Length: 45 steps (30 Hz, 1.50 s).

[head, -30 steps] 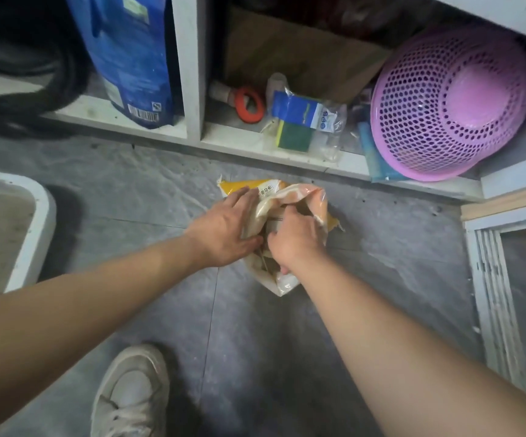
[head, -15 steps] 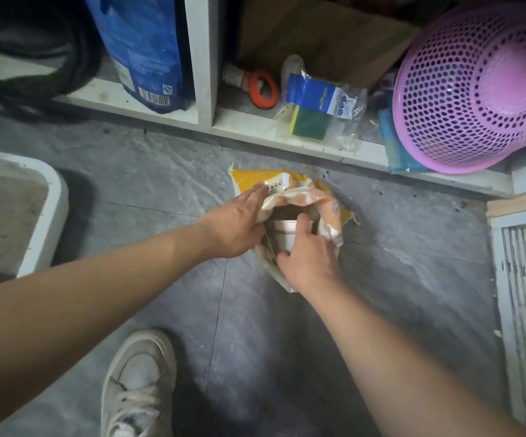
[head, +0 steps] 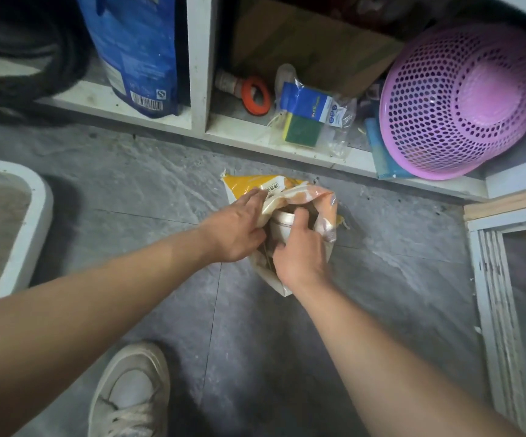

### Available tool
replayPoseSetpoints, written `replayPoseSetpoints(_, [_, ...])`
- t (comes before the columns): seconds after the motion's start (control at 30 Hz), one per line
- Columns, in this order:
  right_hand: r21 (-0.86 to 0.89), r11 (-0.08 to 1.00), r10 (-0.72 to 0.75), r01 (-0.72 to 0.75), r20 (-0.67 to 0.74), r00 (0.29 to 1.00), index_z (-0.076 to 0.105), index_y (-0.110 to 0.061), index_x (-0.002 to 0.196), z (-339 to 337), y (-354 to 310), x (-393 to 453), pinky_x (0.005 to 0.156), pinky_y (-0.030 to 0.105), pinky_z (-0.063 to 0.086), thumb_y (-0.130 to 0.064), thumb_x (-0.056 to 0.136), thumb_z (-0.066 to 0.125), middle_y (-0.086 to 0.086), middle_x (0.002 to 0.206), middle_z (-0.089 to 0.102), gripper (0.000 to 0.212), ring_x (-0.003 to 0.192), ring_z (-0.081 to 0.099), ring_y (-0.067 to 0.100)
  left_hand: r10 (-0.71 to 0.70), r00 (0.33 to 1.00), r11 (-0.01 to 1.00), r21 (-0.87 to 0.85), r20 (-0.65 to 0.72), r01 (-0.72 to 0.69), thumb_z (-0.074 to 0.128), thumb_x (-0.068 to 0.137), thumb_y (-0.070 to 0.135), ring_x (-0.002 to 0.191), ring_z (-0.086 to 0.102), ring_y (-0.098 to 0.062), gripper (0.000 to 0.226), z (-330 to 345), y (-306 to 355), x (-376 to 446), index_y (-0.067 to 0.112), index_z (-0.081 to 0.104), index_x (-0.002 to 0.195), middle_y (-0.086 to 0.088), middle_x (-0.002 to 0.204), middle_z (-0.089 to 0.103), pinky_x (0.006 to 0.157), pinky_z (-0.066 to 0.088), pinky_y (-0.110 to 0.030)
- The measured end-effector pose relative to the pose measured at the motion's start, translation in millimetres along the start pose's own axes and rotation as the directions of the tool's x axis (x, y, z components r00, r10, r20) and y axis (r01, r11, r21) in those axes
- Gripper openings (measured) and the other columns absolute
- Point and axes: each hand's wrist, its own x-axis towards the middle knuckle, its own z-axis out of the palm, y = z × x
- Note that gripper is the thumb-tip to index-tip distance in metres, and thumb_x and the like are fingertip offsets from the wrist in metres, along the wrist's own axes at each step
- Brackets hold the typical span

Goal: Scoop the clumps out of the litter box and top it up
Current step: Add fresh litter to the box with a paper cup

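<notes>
Now right hand (head: 299, 253) deeper in mouth of litter bag (head: 290, 192) than 1 s ago, grip curled round white cup (head: 282, 227) inside; earlier it only fumbled at bag's folded top. Left hand (head: 235, 230) still pinches bag's near lip, holding mouth wide. Likely cup is being loaded for top-up; contents dim, hard to tell fill. Litter box (head: 36, 216) well apart at far left. Shelf edge (head: 287, 146) just beyond bag. Shoe (head: 132, 392) below. Bare floor (head: 135, 190) between bag and box: open path leftward.
</notes>
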Motion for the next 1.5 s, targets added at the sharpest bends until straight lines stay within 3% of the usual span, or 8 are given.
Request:
replayPoseSetpoints(0.2, [0.206, 0.972, -0.068, 0.117, -0.233, 0.970, 0.041, -0.012, 0.131, 13.4, 14.5, -44.6, 0.070, 0.033, 0.038, -0.018, 0.090, 0.067, 0.014, 0.112, 0.065, 0.048, 0.099, 0.062, 0.035, 0.006, 1.000, 0.999, -0.032, -0.009, -0.007, 0.054, 0.099, 0.034, 0.154, 0.020, -0.019, 0.080, -1.1, -3.5, 0.7, 0.018, 0.007, 0.161, -0.001, 0.170, 0.007, 0.122, 0.023, -0.033])
replayPoseSetpoints(0.57, [0.439, 0.893, 0.009, 0.102, -0.244, 0.970, 0.005, -0.043, 0.151, -3.3, 26.9, -61.4, 0.089, 0.042, 0.053, -0.030, 0.083, 0.074, -0.003, 0.143, 0.053, 0.098, 0.096, 0.069, 0.019, 0.016, 0.997, 0.992, -0.126, -0.080, -0.026, 0.059, 0.086, 0.045, 0.155, 0.012, -0.014, 0.090, -0.5, 0.8, -7.0, 0.016, 0.017, 0.160, -0.004, 0.168, 0.015, 0.122, 0.014, -0.025])
replayPoseSetpoints(0.8, [0.430, 0.889, -0.016, 0.158, -0.317, 0.948, 0.038, -0.027, 0.141, 1.2, 23.4, -53.4, 0.089, 0.040, 0.052, -0.031, 0.082, 0.075, 0.002, 0.130, 0.052, 0.070, 0.098, 0.064, 0.023, 0.140, 0.970, 0.970, -0.169, -0.199, -0.175, 0.067, 0.087, 0.022, 0.154, 0.009, -0.008, 0.082, -1.9, 5.4, -20.4, 0.021, 0.027, 0.158, -0.003, 0.166, 0.021, 0.116, 0.006, -0.010])
replayPoseSetpoints(0.97, [0.474, 0.861, -0.030, 0.184, -0.314, 0.949, 0.045, -0.021, 0.137, 2.5, 21.6, -51.4, 0.080, 0.005, 0.042, -0.029, 0.083, 0.075, 0.005, 0.127, 0.054, 0.062, 0.096, 0.063, 0.020, 0.122, 0.965, 0.964, -0.203, -0.233, -0.171, 0.068, 0.089, 0.021, 0.153, 0.012, -0.006, 0.081, -4.4, -0.4, -29.4, 0.024, 0.027, 0.158, 0.003, 0.166, 0.022, 0.121, 0.012, -0.021])
replayPoseSetpoints(1.07, [0.464, 0.865, -0.052, 0.192, -0.297, 0.954, 0.046, -0.023, 0.134, 2.5, 18.3, -54.5, 0.078, 0.015, 0.047, -0.031, 0.083, 0.074, 0.005, 0.126, 0.054, 0.059, 0.091, 0.063, 0.017, 0.102, 0.964, 0.968, -0.200, -0.247, -0.154, 0.068, 0.089, 0.020, 0.153, 0.015, -0.008, 0.080, -5.8, -6.2, -35.9, 0.021, 0.027, 0.158, 0.001, 0.166, 0.024, 0.122, 0.014, -0.023])
replayPoseSetpoints(1.3, [0.428, 0.871, -0.122, 0.241, -0.286, 0.950, 0.047, -0.024, 0.130, -8.7, -4.9, -62.0, 0.078, 0.003, 0.037, -0.048, 0.077, 0.070, 0.012, 0.105, 0.061, 0.063, 0.098, 0.060, 0.022, 0.087, 0.945, 0.963, -0.215, -0.315, -0.160, 0.067, 0.087, 0.013, 0.149, 0.025, -0.006, 0.078, -20.8, -15.5, -61.2, 0.022, 0.031, 0.156, 0.008, 0.158, 0.035, 0.119, 0.015, -0.012])
replayPoseSetpoints(1.43, [0.386, 0.861, -0.224, 0.330, -0.296, 0.929, 0.058, -0.018, 0.119, -15.2, -40.3, -68.2, 0.084, 0.033, 0.046, -0.050, 0.072, 0.074, -0.005, 0.104, 0.050, 0.059, 0.094, 0.056, 0.023, 0.005, 0.939, 0.974, -0.211, -0.343, -0.083, 0.065, 0.086, 0.020, 0.146, 0.035, -0.011, 0.076, -35.2, -37.0, -94.3, 0.019, 0.033, 0.154, 0.001, 0.158, 0.039, 0.121, 0.026, -0.027])
replayPoseSetpoints(1.5, [0.411, 0.835, -0.283, 0.367, -0.252, 0.925, 0.058, -0.024, 0.116, -14.6, -62.0, -73.2, 0.081, 0.032, 0.046, -0.046, 0.072, 0.078, -0.013, 0.102, 0.044, 0.053, 0.089, 0.051, 0.015, -0.060, 0.927, 0.977, -0.210, -0.370, -0.020, 0.059, 0.082, 0.028, 0.144, 0.038, -0.015, 0.077, -43.4, -53.3, -118.7, 0.016, 0.034, 0.154, -0.002, 0.157, 0.041, 0.120, 0.030, -0.032])
